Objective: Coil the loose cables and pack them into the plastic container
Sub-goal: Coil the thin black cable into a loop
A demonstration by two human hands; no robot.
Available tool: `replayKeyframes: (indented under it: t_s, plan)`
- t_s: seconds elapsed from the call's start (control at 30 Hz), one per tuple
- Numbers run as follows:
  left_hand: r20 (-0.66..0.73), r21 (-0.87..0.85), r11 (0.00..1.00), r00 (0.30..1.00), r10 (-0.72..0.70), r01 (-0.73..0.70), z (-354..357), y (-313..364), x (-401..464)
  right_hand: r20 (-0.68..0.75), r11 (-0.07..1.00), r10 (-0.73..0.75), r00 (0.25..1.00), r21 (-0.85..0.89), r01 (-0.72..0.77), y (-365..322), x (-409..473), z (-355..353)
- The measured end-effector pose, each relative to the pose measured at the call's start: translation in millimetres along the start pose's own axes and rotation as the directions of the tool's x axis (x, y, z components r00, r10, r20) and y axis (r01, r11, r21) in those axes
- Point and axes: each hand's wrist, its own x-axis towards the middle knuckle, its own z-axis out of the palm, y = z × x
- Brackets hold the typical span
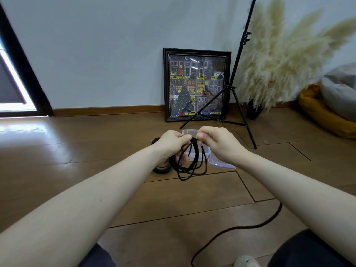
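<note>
Floor (77,160): loose cable tail (240,231) trails near the knees.
Container (205,151): open, behind the hands.
Coil (189,166): being wound; tail must be gathered next.
Left hand (171,143): clamped on loops.
Right hand (217,143): pinched on cable.

Centre frame: left hand (172,143) and right hand (215,142) grip a looped thin black cable (190,166) above a clear rectangular plastic container (205,151) on the brown wooden floor (96,147).
</note>
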Motion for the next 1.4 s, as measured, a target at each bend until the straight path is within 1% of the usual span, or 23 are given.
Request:
replayKeyframes:
  t_s: [0.07,0.13,0.2,0.27,0.37,0.63,0.73,0.83,0.93,1.03,1.1,1.17,1.23,1.27,1.3,1.33,1.4]
  plan:
    - [0.079,0.034,0.999,0.997,0.004,-0.007,2.2,-0.6,-1.9,-0.079,0.993,0.065,0.995,0.106,-0.056,2.9,1.9,-0.8]
    - [0.134,0.076,0.997,0.991,0.023,-0.033,2.5,-0.3,-1.2,-0.126,0.98,0.134,0.983,0.166,-0.112,7.1,4.9,-3.2]
    - [0.156,0.061,0.998,0.987,0.022,-0.032,2.7,1.0,-0.5,-0.14,0.976,0.191,0.972,0.135,-0.172,13.3,6.7,-5.9]
    - [0.174,-0.016,1.0,0.985,0.014,-0.011,3.8,3.4,-1.6,-0.136,0.973,0.226,0.965,0.074,-0.218,20.0,6.3,-7.7]
    - [0.186,-0.099,0.995,0.983,0.009,0.01,6.9,5.8,-3.4,-0.139,0.971,0.24,0.961,0.053,-0.235,26.9,4.8,-8.7]
    - [0.214,-0.335,0.94,0.977,0.003,0.07,12.5,8.7,-6.8,-0.263,0.97,0.241,0.934,0.054,-0.236,30.4,3.8,-8.4]
    - [0.218,-0.374,0.923,0.976,-0.004,0.087,12.2,8.6,-4.6,-0.285,0.974,0.221,0.933,0.012,-0.227,29.0,4.0,-5.9]
    - [0.198,-0.371,0.926,0.98,0.004,0.072,11.0,9.0,-3.3,-0.285,0.973,0.22,0.933,-0.004,-0.231,29.6,5.0,-4.8]
    - [0.157,-0.27,0.962,0.988,0.003,0.04,7.0,10.5,-2.5,-0.23,0.965,0.26,0.938,0.032,-0.26,31.5,5.1,-3.0]
    - [0.17,-0.187,0.979,0.984,-0.046,0.078,4.3,10.4,-1.3,-0.144,0.945,0.326,0.934,0.081,-0.317,31.4,5.7,-0.1]
    - [0.184,-0.171,0.981,0.981,-0.06,0.092,3.7,9.8,-0.5,-0.102,0.928,0.358,0.928,0.144,-0.342,31.3,6.1,-0.9]
    - [0.186,-0.176,0.981,0.982,-0.045,0.078,2.9,9.5,-0.5,-0.017,0.895,0.377,0.926,0.263,-0.359,32.0,4.9,-3.2]
    - [0.192,-0.188,0.981,0.981,0.001,0.035,2.5,8.7,-0.8,0.18,0.822,0.336,0.925,0.422,-0.381,31.7,1.7,-4.7]
    - [0.194,-0.193,0.981,0.981,0.023,0.016,2.5,8.4,-1.0,0.281,0.784,0.286,0.916,0.481,-0.392,30.7,-0.3,-4.9]
    - [0.184,-0.199,0.98,0.982,0.033,0.004,2.4,7.9,-1.1,0.35,0.767,0.233,0.907,0.507,-0.393,29.7,-2.2,-5.2]
    - [0.158,-0.207,0.978,0.987,0.035,-0.001,2.2,7.2,-0.6,0.386,0.773,0.19,0.903,0.508,-0.38,29.3,-3.6,-6.0]
    - [0.081,-0.22,0.975,0.996,0.03,-0.012,0.8,5.2,2.0,0.387,0.807,0.143,0.911,0.487,-0.334,30.1,-3.5,-7.7]
